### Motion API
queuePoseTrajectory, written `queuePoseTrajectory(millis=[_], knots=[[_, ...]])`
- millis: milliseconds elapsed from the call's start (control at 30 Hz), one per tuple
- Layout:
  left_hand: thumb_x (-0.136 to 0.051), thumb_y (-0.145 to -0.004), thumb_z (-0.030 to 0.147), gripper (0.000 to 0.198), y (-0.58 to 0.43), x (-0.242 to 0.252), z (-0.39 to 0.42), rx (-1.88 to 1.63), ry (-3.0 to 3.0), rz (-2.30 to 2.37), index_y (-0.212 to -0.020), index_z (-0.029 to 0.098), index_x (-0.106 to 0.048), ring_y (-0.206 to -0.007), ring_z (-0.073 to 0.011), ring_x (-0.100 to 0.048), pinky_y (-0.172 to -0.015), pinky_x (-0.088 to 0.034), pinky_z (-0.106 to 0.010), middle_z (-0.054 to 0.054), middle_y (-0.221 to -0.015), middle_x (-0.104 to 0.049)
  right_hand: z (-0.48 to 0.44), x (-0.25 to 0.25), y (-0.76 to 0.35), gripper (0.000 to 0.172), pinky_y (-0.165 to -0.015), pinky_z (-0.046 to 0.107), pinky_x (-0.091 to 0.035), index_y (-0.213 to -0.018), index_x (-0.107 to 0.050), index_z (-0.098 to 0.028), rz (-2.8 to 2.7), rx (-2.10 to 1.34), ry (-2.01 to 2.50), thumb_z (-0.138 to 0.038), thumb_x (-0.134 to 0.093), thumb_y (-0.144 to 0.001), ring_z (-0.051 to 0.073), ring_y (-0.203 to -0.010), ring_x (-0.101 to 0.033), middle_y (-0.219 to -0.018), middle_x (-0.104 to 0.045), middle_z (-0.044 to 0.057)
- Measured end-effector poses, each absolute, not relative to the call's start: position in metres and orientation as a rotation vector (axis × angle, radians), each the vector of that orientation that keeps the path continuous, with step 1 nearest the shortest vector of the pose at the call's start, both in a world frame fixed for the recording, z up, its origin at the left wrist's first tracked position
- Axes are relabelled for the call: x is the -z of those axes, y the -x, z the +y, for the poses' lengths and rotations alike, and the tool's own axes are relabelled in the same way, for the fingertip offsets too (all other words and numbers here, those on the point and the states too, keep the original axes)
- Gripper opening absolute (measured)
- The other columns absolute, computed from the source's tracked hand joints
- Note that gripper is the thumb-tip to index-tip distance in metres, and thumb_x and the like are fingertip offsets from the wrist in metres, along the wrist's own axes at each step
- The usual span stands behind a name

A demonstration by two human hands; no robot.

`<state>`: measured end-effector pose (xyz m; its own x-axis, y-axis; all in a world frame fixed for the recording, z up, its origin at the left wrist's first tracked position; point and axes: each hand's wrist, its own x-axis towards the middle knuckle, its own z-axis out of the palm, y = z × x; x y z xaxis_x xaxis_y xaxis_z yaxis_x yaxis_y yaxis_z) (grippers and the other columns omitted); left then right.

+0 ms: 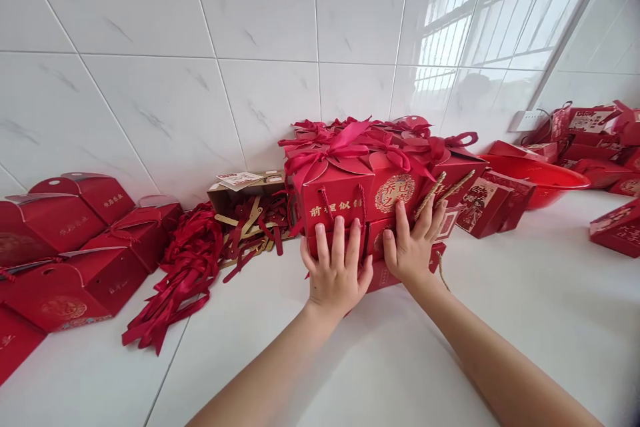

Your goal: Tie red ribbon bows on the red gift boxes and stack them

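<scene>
red boxes point(389, 188) stand stacked, left grip point(335, 273) and right grip point(414, 248) touching them

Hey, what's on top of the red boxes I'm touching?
Red ribbon bows sit on top of the stacked red boxes. The front bows partly cover those behind, so the rear box tops can't be seen fully, and the boxes' insides are hidden.

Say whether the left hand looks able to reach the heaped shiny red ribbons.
Likely yes: the left hand lies open against stacked red cardboard boxes, and nothing visible blocks the white tabletop towards the ribbons.
</scene>
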<state>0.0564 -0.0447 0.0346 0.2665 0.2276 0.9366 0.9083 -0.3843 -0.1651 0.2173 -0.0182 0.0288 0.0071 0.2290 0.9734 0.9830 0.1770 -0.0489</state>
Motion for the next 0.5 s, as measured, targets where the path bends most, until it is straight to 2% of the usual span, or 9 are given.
queuePoseTrajectory(millis=[100,233,367,500], knots=[[-0.059,-0.08,0.041,0.066,-0.058,-0.037,-0.05,1.223,1.78,-1.041,-0.139,0.015,-0.046,-0.145,-0.036,-0.008,-0.11,-0.014,-0.058,-0.02,-0.136,-0.053,-0.024,-0.031,-0.218,0.064,-0.105,0.068,-0.019,-0.149,-0.022,-0.029,-1.439,0.92,1.257,-0.032,-0.044,-0.09,0.043,-0.143,0.0,-0.159,0.006,0.009],[-0.06,-0.077,0.035,0.058,-0.059,-0.04,-0.057,1.304,1.807,-1.007,-0.131,0.015,-0.053,-0.142,-0.0398,-0.017,-0.106,-0.021,-0.056,-0.022,-0.131,-0.052,-0.03,-0.033,-0.219,0.064,-0.106,0.067,-0.022,-0.148,-0.025,-0.029,-1.453,0.886,1.282,-0.032,-0.047,-0.089,0.044,-0.142,-0.002,-0.158,0.005,0.009],[-0.061,-0.074,0.027,0.063,-0.057,-0.043,-0.06,1.418,1.799,-0.912,-0.134,0.019,-0.045,-0.138,-0.0421,-0.024,-0.104,-0.026,-0.056,-0.02,-0.141,-0.039,-0.036,-0.034,-0.216,0.066,-0.106,0.068,-0.02,-0.149,-0.024,-0.029,-1.449,0.843,1.26,-0.031,-0.049,-0.088,0.045,-0.142,-0.002,-0.157,0.008,0.008],[-0.063,-0.07,0.019,0.069,-0.054,-0.049,-0.062,1.533,1.792,-0.8,-0.134,0.026,-0.039,-0.14,-0.0412,-0.02,-0.104,-0.029,-0.058,-0.014,-0.151,-0.02,-0.041,-0.035,-0.215,0.071,-0.106,0.069,-0.021,-0.15,-0.016,-0.032,-1.439,0.832,1.217,-0.03,-0.05,-0.088,0.045,-0.142,-0.001,-0.157,0.011,0.008]])
